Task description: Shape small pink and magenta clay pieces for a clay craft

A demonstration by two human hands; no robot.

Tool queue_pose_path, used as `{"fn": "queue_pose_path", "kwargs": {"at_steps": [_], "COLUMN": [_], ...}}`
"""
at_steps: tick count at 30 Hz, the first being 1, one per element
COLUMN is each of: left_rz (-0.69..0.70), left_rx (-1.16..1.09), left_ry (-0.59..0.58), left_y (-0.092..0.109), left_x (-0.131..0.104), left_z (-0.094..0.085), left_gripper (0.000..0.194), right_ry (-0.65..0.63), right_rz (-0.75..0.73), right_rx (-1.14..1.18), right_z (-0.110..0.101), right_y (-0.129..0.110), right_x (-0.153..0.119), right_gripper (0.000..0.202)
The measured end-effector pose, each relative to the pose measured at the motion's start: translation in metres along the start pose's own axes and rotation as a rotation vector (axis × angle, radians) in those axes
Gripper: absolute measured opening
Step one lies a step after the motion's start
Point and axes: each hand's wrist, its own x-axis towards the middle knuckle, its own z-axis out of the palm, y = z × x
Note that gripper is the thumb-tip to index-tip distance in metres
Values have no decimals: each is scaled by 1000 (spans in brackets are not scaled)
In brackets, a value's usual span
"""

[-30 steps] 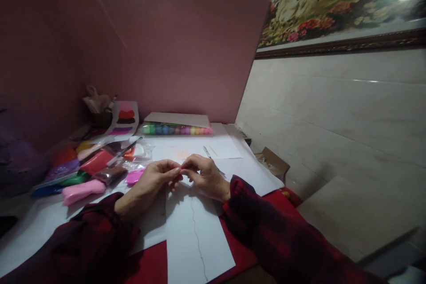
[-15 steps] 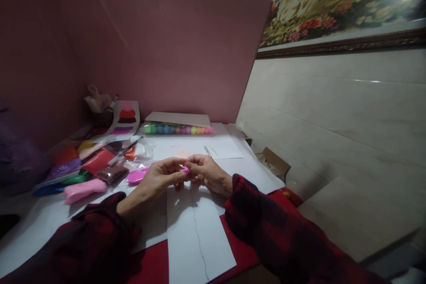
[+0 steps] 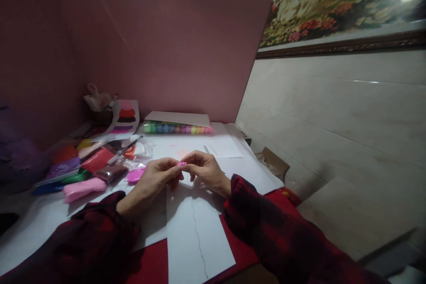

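A small piece of bright pink modelling clay (image 3: 181, 163) is pinched between the fingertips of both my hands, above the table. My left hand (image 3: 159, 176) is closed on its left side, thumb against forefinger. From the right, my right hand (image 3: 207, 171) grips it the same way, the other fingers curled below. Beneath them lies a white sheet of paper (image 3: 199, 235) with a wavy dark line drawn down it. Left of my left hand is a flat lump of the same pink (image 3: 134, 176). My fingers hide part of the held clay.
Several coloured clay packets (image 3: 84, 190) are heaped on the left. A tray of coloured balls (image 3: 173, 128) stands at the back under a white board. A pen-like tool (image 3: 206, 149) lies beyond my hands. An open cardboard box (image 3: 275, 163) sits beyond the table's right edge.
The pink clay now shows less between my fingertips. Both hands have shifted slightly, the right one's fingers moving a little up and left over the clay.
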Motion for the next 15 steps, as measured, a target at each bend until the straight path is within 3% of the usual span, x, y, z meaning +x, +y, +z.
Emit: {"fn": "queue_pose_path", "kwargs": {"at_steps": [15], "left_rz": [-39], "left_rx": [-196], "left_ry": [30], "left_y": [-3], "left_x": [1], "left_z": [0], "left_gripper": [30], "right_ry": [49], "right_rz": [-219], "right_rx": [-424], "right_z": [0], "right_y": [0], "right_x": [-8], "right_gripper": [11]}}
